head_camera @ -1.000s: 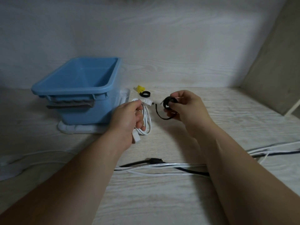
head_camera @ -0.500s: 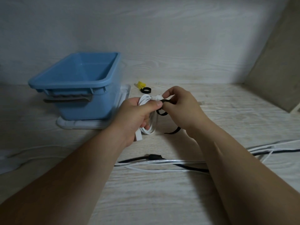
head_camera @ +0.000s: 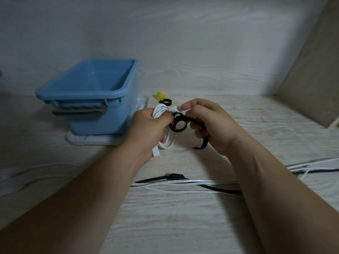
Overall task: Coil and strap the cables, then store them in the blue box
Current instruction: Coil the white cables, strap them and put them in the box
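Note:
My left hand [head_camera: 148,129] grips a coiled white cable [head_camera: 166,142] above the table; its loops stick out above and below my fist, and a white plug end hangs at my wrist. My right hand [head_camera: 211,125] pinches a black strap [head_camera: 178,123] that curls in a loop right beside the coil, with its loose tail hanging down under my palm. The blue box [head_camera: 88,96] stands open on a white lid just left of my hands; I see nothing inside it.
A rolled black strap [head_camera: 166,102] and a yellow strap [head_camera: 159,95] lie behind my hands by the box. Loose white cables [head_camera: 183,182] and a black cable [head_camera: 156,178] run across the table under my forearms. Another white cable [head_camera: 22,180] lies at far left.
My right hand brought the black strap over to the white coil and unrolled it, so a loop now sits against the coil and the tail hangs free. The left hand kept holding the coil.

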